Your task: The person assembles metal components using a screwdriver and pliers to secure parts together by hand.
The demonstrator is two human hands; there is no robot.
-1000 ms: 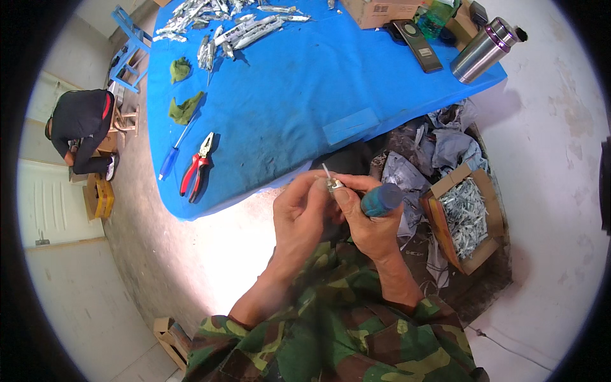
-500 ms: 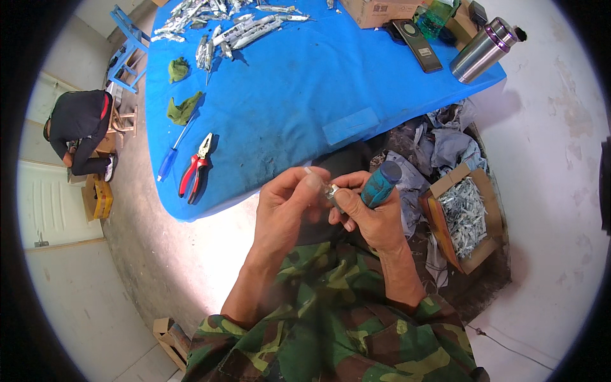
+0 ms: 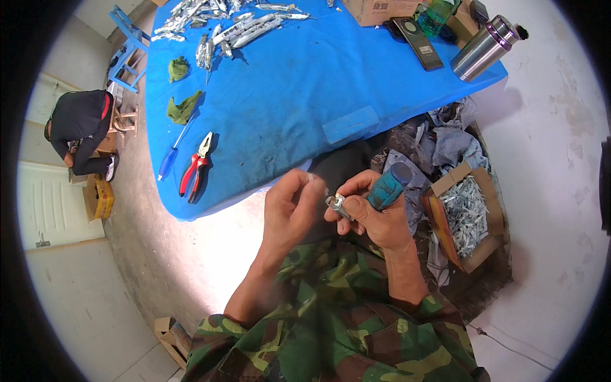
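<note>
near the frame's centre, the left hand (image 3: 287, 209) has drawn off from the metal part (image 3: 338, 204), fingertips together on what seems a pale sliver (image 3: 310, 177), so the two look parted, while the right hand (image 3: 380, 221) clamps the metal part beside a tucked blue handle (image 3: 389, 186).

A table (image 3: 273, 108) draped in blue cloth spreads ahead of both hands. Left of the left hand (image 3: 289, 207) lie red-and-black combination pliers (image 3: 195, 170), then a blue-handled screwdriver (image 3: 168, 163), its tip by one of two green rags (image 3: 184, 108). Farther ahead are heaped silvery metal parts (image 3: 254, 32). Ahead and rightward of the right hand (image 3: 385, 223): cardboard box (image 3: 379, 13), dark handheld device (image 3: 417, 43), green bottle (image 3: 436, 20), steel flask (image 3: 484, 52).
</note>
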